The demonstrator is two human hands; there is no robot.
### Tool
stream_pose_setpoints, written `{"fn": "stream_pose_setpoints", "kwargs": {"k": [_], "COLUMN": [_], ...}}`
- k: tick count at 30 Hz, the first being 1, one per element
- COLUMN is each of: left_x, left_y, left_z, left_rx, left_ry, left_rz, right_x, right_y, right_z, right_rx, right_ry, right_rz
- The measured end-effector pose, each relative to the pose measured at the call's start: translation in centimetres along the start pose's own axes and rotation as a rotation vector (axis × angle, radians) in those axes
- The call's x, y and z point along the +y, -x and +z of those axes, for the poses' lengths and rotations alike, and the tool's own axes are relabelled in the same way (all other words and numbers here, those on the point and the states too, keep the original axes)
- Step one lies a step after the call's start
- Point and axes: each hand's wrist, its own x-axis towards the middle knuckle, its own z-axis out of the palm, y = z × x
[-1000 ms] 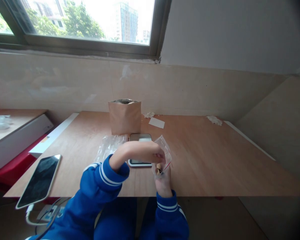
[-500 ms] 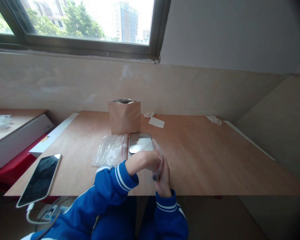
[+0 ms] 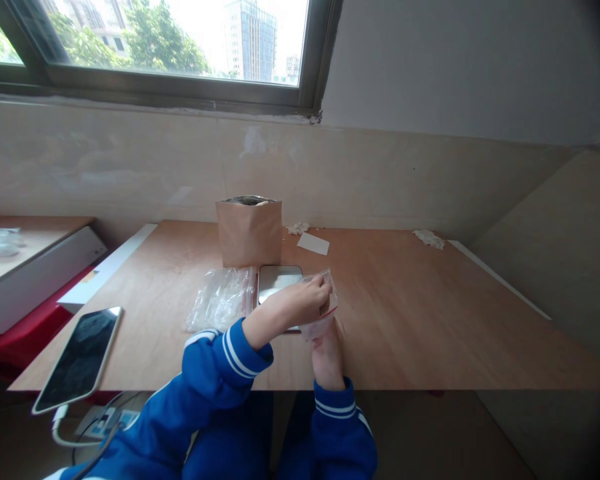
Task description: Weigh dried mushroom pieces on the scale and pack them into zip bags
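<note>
The person's two hands meet above the near part of the wooden table (image 3: 430, 320), around a small clear bag (image 3: 316, 330) with a red line along its mouth. The right hand (image 3: 327, 353) is grasping this bag from below, and its fingers are mostly hidden behind the plastic. The left hand (image 3: 303, 301) comes across from the left side, with the fingers bent closely together at the upper part of the bag; it touches there, but I cannot tell if it pinches the plastic or something inside. What the bag contains is also not clear to see. Under the left hand, partly covered by it, lies a flat device (image 3: 279, 275) with a shiny top. Just beside it, on the left, some clear plastic bags (image 3: 220, 300) lie flat on the table. Behind these things a brown paper bag (image 3: 249, 235) stands upright with its top open. To its right lies a white card (image 3: 313, 243), near some crumpled pale bits (image 3: 297, 229). A phone (image 3: 79, 359) rests at the left edge of the table, with a white cable (image 3: 56, 433) plugged in.
</note>
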Motion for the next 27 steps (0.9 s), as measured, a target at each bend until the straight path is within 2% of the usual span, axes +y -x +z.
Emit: {"fn": "stream_pose_setpoints", "kwargs": {"k": [3, 8, 10, 13, 15, 17, 19, 21, 25, 27], "left_x": [-1.4, -5.2, -6.9, -9.6, -11.4, -13.2, -14.9, -16.3, -18.2, -18.6], "left_y": [0.1, 0.3, 0.7, 1.2, 1.3, 1.1, 0.7, 0.2, -0.8, -1.1], "left_z": [-1.7, -5.0, -6.7, -9.4, -11.1, -12.4, -12.9, -12.6, -10.3, -9.5], "left_rx": [0.198, 0.691, 0.827, 0.994, 1.127, 1.207, 1.175, 1.052, 0.726, 0.691], "left_ry": [0.219, 0.551, 0.626, 0.565, 0.433, 0.301, 0.216, 0.159, 0.12, 0.095], "left_rz": [0.007, -0.042, -0.082, -0.206, -0.286, -0.344, -0.4, -0.434, -0.382, -0.388], "right_x": [0.0, 0.4, 0.5, 0.6, 0.5, 0.4, 0.3, 0.3, 0.3, 0.3], "right_y": [0.5, 0.4, 0.1, -0.1, -0.2, -0.2, -0.2, -0.2, -0.2, -0.2], "right_z": [0.0, -0.4, -0.6, -0.9, -0.9, -0.9, -1.0, -1.0, -1.0, -1.0], "right_rx": [0.042, 0.098, 0.099, 0.118, 0.155, 0.18, 0.183, 0.182, 0.182, 0.187], "right_ry": [-0.016, -0.054, -0.057, -0.044, -0.05, -0.055, -0.048, -0.038, -0.012, -0.003], "right_rz": [0.112, 0.172, 0.194, 0.208, 0.191, 0.173, 0.176, 0.19, 0.179, 0.161]}}
